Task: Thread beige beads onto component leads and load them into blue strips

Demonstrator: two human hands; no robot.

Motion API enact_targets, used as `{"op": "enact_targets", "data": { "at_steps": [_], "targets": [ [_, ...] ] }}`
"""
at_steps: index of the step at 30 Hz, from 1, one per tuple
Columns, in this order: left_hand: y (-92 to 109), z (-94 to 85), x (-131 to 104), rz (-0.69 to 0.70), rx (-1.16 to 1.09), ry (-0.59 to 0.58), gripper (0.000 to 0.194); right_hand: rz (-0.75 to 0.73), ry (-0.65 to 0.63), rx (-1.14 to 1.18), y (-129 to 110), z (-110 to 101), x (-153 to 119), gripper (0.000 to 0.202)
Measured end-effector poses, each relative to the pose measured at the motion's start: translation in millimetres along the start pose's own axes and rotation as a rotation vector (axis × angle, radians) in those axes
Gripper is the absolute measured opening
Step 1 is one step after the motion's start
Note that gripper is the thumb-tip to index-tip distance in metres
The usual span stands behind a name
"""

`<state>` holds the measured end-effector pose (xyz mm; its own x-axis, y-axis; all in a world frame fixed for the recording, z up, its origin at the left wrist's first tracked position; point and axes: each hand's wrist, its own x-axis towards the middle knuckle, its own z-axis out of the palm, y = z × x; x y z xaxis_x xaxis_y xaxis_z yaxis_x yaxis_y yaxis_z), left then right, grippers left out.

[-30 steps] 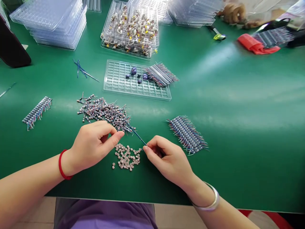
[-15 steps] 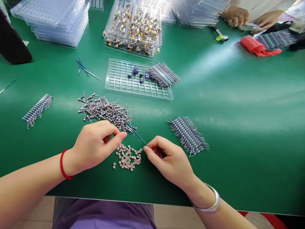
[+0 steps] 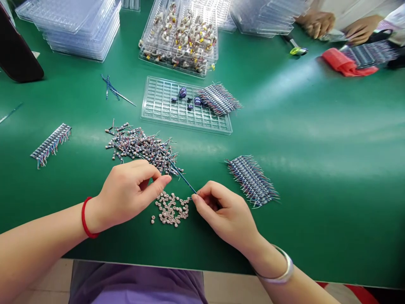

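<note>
My right hand (image 3: 223, 211) is closed in a pinch on the lower end of a thin blue stick (image 3: 187, 181). The stick's far end reaches up to the edge of a heap of small wired components (image 3: 142, 145). My left hand (image 3: 131, 190) is at the near side of that heap, thumb and index finger pressed together; whatever may be between the fingertips is too small to make out. Between and below both hands lies a scatter of small pale round pieces (image 3: 172, 210). Right of my right hand, a row of wired components (image 3: 253, 180) is laid side by side.
A clear tray (image 3: 161, 112) holds dark blue lumps and another component row (image 3: 218, 99). Behind are a filled tray stack (image 3: 180, 38) and clear trays (image 3: 79, 33). A shorter row (image 3: 51, 145) and blue strips (image 3: 115, 91) lie left. A co-worker's hands (image 3: 319, 24) show at back right.
The whole view has shifted very slightly. Both hands keep the same pose, and the blue stick stays in my right hand. The co-worker's hands have moved a little.
</note>
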<state>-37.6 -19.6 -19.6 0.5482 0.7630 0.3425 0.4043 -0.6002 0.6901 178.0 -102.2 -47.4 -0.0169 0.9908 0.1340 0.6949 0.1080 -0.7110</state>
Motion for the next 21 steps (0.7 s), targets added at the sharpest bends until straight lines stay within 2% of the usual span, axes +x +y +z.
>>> {"op": "enact_targets", "data": {
  "at_steps": [5, 9, 21],
  "targets": [
    [1.2, 0.5, 0.6, 0.004, 0.003, -0.006, 0.028, -0.128, 0.071, -0.104, -2.0, 6.2, -2.7, 0.021],
    [2.9, 1.1, 1.0, 0.007, -0.004, -0.008, 0.029, -0.201, 0.077, -0.121, -3.2, 8.6, -2.3, 0.021],
    [1.2, 1.0, -0.2, 0.004, -0.012, 0.025, 0.030, -0.105, -0.050, -0.062, -1.5, 6.8, -3.8, 0.023]
  ]
}}
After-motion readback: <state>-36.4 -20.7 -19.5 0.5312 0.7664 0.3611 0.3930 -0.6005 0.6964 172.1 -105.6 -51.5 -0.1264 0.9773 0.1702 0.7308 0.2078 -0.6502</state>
